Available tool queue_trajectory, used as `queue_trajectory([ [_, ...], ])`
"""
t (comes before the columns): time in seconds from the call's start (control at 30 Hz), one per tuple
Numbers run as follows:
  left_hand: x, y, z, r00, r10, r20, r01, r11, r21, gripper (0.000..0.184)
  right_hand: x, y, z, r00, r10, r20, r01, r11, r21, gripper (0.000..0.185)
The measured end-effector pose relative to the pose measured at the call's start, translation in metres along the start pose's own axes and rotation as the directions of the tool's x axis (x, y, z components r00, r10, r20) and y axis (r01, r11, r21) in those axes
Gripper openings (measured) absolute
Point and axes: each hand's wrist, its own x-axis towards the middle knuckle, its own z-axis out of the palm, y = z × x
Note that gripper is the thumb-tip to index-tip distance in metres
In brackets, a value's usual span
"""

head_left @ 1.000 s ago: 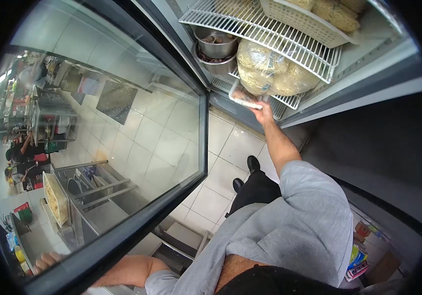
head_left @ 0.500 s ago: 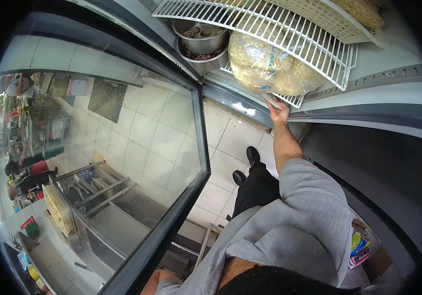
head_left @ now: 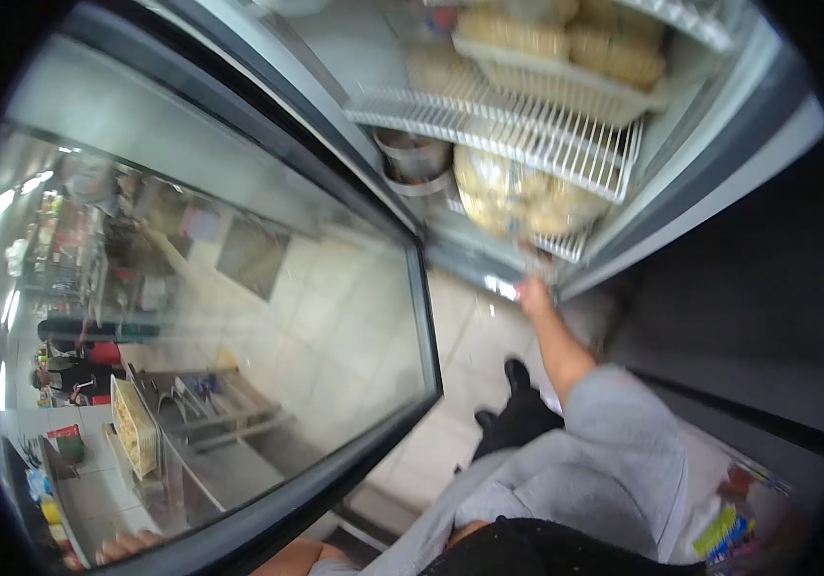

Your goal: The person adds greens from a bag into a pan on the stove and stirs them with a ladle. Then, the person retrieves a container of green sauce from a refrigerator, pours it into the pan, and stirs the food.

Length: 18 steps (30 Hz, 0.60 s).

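My right hand (head_left: 534, 293), blurred by motion, is just in front of the refrigerator's lowest wire rack. Its fingers look closed, with a pale streak at their tips that I cannot make out. Behind it, clear plastic bags of pale noodles (head_left: 503, 192) rest on that rack. Two stacked metal pots (head_left: 417, 158) stand to their left. The fingers of my left hand (head_left: 129, 545) show curled at the lower left, by the edge of the open glass door (head_left: 374, 451). The rest of that hand is hidden.
Above the noodle bags, a wire shelf (head_left: 498, 125) carries a cream plastic basket (head_left: 566, 82) with more bags. Through the glass are a steel counter (head_left: 239, 451), a tray of food (head_left: 133, 427) and people. A dark panel (head_left: 739, 259) stands at the right.
My view has tilted up, showing more of the upper shelf. My right hand has drawn back a little from the lowest rack. The noodle bags and pots remain in place.
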Motion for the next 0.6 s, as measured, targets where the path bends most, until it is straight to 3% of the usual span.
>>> queue_trajectory([
  [0.03,-0.005,0.003,-0.005,0.999,-0.020,-0.027,0.018,0.998,-0.061,0.087,-0.043,-0.017,0.019,0.994,0.097,0.053,-0.085,0.978,-0.193,0.016],
  [0.07,-0.009,0.008,-0.007,0.998,-0.043,-0.045,0.037,0.992,-0.124,0.088,-0.084,-0.036,0.032,0.916,0.113,0.386,0.051,0.920,-0.389,0.017],
  [0.1,-0.013,0.013,-0.010,0.996,-0.068,-0.056,0.058,0.983,-0.174,0.088,-0.127,-0.046,0.048,0.879,0.015,0.477,0.217,0.878,-0.426,0.026],
  [0.13,-0.017,0.017,-0.010,0.993,-0.096,-0.063,0.080,0.971,-0.224,0.088,-0.175,-0.078,0.071,0.710,-0.107,0.696,0.431,0.848,-0.309,0.032],
  [0.17,-0.021,0.023,-0.009,0.989,-0.131,-0.067,0.108,0.956,-0.273,0.088,-0.221,-0.107,0.089,0.480,-0.200,0.854,0.600,0.785,-0.154,0.038],
  [0.2,-0.024,0.030,-0.007,0.984,-0.164,-0.068,0.135,0.938,-0.319,0.088,-0.264,-0.141,0.111,0.301,-0.415,0.858,0.789,0.613,0.019,0.039],
  [0.23,-0.026,0.035,-0.002,0.976,-0.205,-0.075,0.164,0.915,-0.370,0.088,-0.322,-0.195,0.124,0.130,-0.503,0.854,0.947,0.319,0.044,0.038],
  [0.27,-0.028,0.041,0.003,0.977,-0.209,-0.047,0.172,0.898,-0.406,0.088,-0.367,-0.235,0.138,-0.047,-0.639,0.768,0.968,0.160,0.193,0.035],
  [0.3,-0.026,0.046,0.013,0.995,-0.088,-0.041,0.063,0.912,-0.405,0.087,-0.394,-0.268,0.154,-0.182,-0.728,0.661,0.955,0.029,0.296,0.036],
  [0.33,-0.022,0.037,-0.001,0.983,0.041,0.182,0.042,0.901,-0.431,0.074,-0.418,-0.301,0.174,-0.381,-0.816,0.435,0.904,-0.230,0.361,0.033],
  [0.37,-0.022,0.048,0.003,0.987,0.028,0.161,0.042,0.909,-0.414,0.081,-0.434,-0.334,0.191,-0.534,-0.791,0.299,0.844,-0.478,0.243,0.035],
  [0.4,-0.023,0.062,0.011,0.990,0.015,0.139,0.042,0.918,-0.395,0.088,-0.463,-0.367,0.206,-0.649,-0.746,0.149,0.757,-0.613,0.228,0.039],
  [0.47,-0.024,0.077,0.016,0.987,-0.010,0.163,0.083,0.893,-0.443,0.089,-0.503,-0.428,0.240,-0.764,-0.645,0.013,0.631,-0.743,0.222,0.045],
  [0.53,-0.025,0.081,0.017,0.985,-0.010,0.173,0.086,0.895,-0.438,0.090,-0.536,-0.479,0.269,-0.827,-0.557,-0.080,0.562,-0.817,-0.125,0.050],
  [0.6,-0.025,0.080,0.014,0.982,0.000,0.190,0.077,0.913,-0.401,0.089,-0.578,-0.508,0.282,-0.790,-0.596,-0.145,0.572,-0.629,-0.526,0.045],
])
